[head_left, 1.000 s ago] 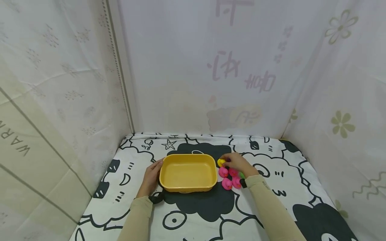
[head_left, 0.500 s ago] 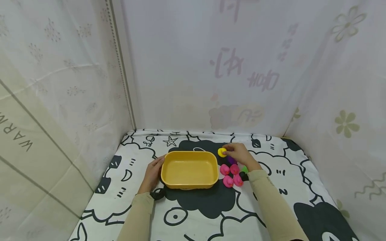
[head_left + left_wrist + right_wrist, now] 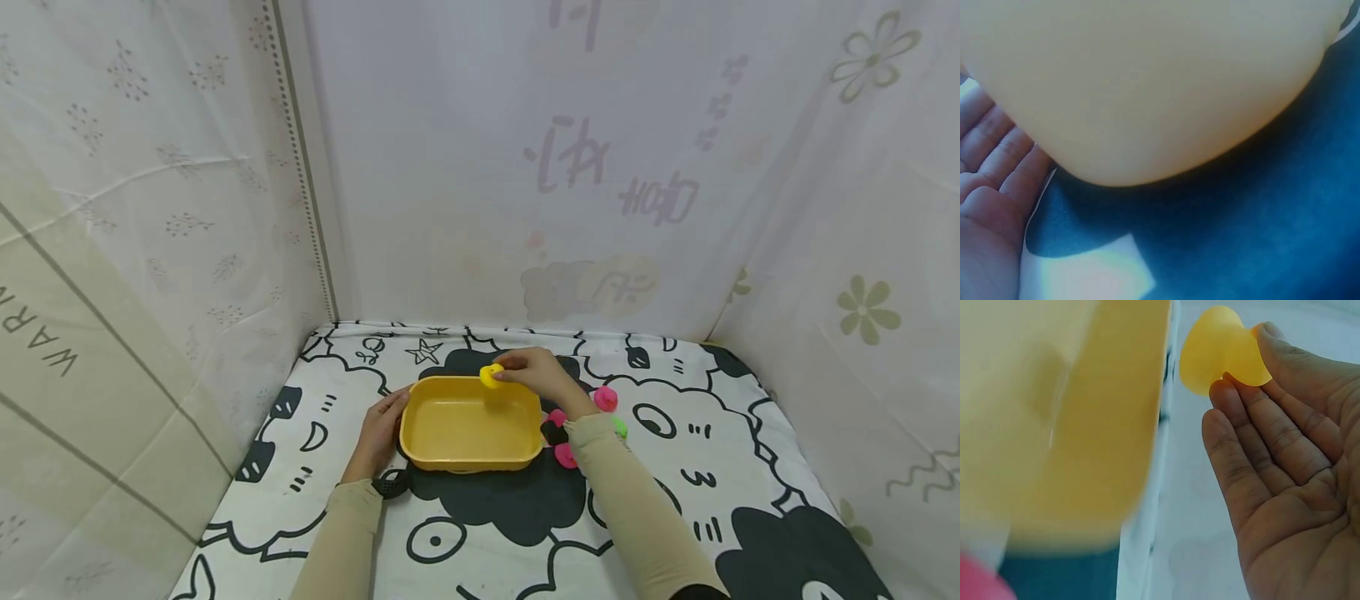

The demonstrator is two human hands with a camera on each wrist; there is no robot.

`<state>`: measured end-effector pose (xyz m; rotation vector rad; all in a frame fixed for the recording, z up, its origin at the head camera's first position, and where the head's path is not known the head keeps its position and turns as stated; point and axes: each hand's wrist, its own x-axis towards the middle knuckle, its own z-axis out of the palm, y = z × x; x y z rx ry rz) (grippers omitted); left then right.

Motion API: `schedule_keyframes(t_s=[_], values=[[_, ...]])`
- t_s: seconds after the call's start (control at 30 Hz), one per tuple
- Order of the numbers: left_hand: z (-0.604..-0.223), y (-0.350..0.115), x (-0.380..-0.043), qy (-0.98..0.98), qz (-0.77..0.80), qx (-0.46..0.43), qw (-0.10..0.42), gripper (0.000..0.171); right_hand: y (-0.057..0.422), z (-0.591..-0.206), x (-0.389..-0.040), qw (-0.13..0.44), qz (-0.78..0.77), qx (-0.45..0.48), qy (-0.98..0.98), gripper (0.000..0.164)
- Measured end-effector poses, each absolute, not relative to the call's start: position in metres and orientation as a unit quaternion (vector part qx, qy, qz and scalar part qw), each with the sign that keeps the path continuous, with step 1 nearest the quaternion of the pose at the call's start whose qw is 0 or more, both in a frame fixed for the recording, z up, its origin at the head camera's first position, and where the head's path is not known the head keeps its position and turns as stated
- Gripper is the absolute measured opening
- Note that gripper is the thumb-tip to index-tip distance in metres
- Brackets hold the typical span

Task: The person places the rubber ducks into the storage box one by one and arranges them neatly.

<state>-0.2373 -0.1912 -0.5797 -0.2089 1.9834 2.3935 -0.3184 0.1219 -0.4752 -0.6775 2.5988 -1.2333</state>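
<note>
A yellow rubber duck (image 3: 491, 376) is pinched between thumb and fingertips of my right hand (image 3: 536, 372), above the far right part of a yellow rectangular basin (image 3: 442, 465). In the right wrist view the duck (image 3: 1213, 353) is held by the fingertips, and the palm faces the camera. My left hand (image 3: 380, 433) rests against the basin's left side. The left wrist view shows its fingers (image 3: 1007, 153) fairly straight along the basin's outer wall (image 3: 1147, 112).
Right of the basin lie pink toy ducks (image 3: 605, 398) and a green toy (image 3: 619, 427), partly covered by the right forearm. A black-and-white cartoon cloth (image 3: 510, 521) covers the surface. Pale patterned curtains (image 3: 450, 167) enclose the back and sides.
My right hand has lifted the yellow duck from beside the pink ones and carried it left over the basin. The purple toy is now hidden. My left hand keeps its place.
</note>
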Motion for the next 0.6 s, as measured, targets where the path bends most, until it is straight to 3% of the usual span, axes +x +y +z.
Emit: schedule_keyframes(t_s=[0.3, 0.6], values=[[-0.583, -0.192, -0.237, 0.641, 0.764, -0.067, 0.012, 0.063, 0.061, -0.488, -0.309, 0.142, -0.389, -0.28, 0.866, 0.035], [-0.584, -0.191, -0.238, 0.655, 0.752, -0.074, 0.008, 0.067, 0.035, -0.507, -0.308, 0.174, -0.375, -0.281, 0.866, 0.035]])
